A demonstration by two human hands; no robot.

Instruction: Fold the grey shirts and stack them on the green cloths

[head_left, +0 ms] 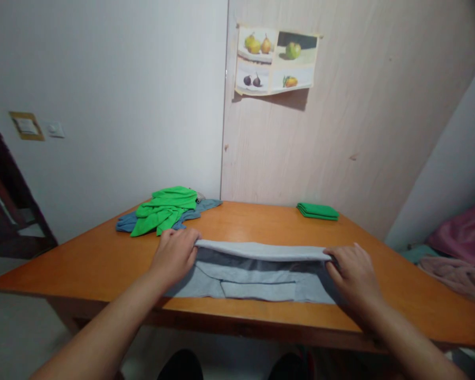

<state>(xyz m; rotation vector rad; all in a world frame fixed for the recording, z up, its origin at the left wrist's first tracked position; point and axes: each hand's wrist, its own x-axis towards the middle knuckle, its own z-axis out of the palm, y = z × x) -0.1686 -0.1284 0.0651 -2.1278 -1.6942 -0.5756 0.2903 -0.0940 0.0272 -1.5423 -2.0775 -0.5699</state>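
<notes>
Stretched cloth (257, 273): plain light grey. Worktop (237, 220): orange-brown. Rumpled cloths (168, 207): bright green, grey-blue. Folded cloth (319, 211): deeper green. Wall panel (277, 153): pale pinkish, faint grain.

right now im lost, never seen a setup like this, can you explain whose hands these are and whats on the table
There is no machine here: somebody is working barehanded. The single picture comes from a head-worn camera looking forward and down. The left hand and right hand each grip one end of the raised edge of a grey cloth; its near part lies on the orange-brown table. Farther back, a bright green cloth lies heaped over blue-grey cloth on the left, and a folded green cloth sits on the right.
</notes>
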